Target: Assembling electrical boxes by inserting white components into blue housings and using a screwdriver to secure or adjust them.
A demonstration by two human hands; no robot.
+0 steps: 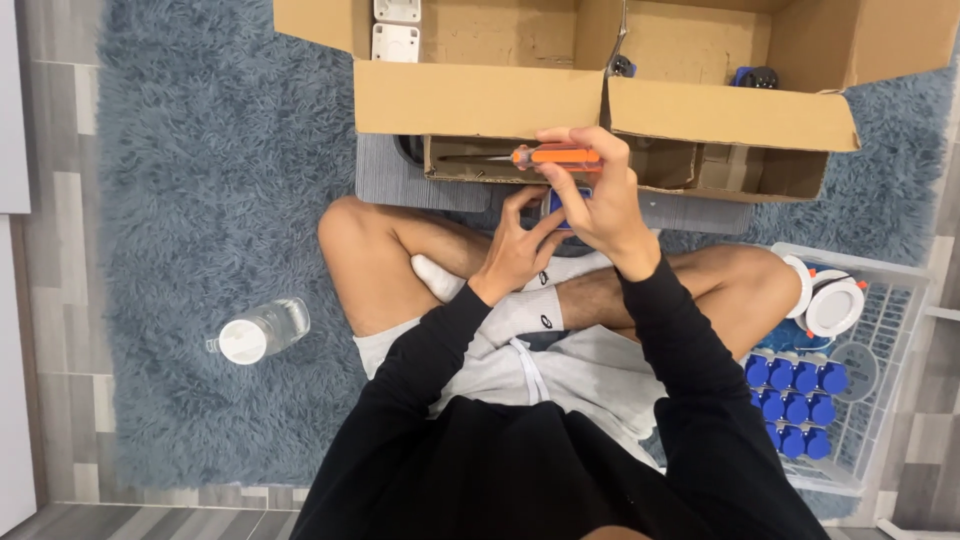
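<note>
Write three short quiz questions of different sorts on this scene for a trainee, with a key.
1. True or false: the right hand holds the orange-handled screwdriver.
2. Where do the blue caps lie? A) in the cardboard box B) in the white basket C) on the rug
3. Fill in: the left hand touches a small ____ part held between both hands.

Key: 1. true. 2. B. 3. blue. The clear bottle lies on its side on the rug, apart from both hands.
</note>
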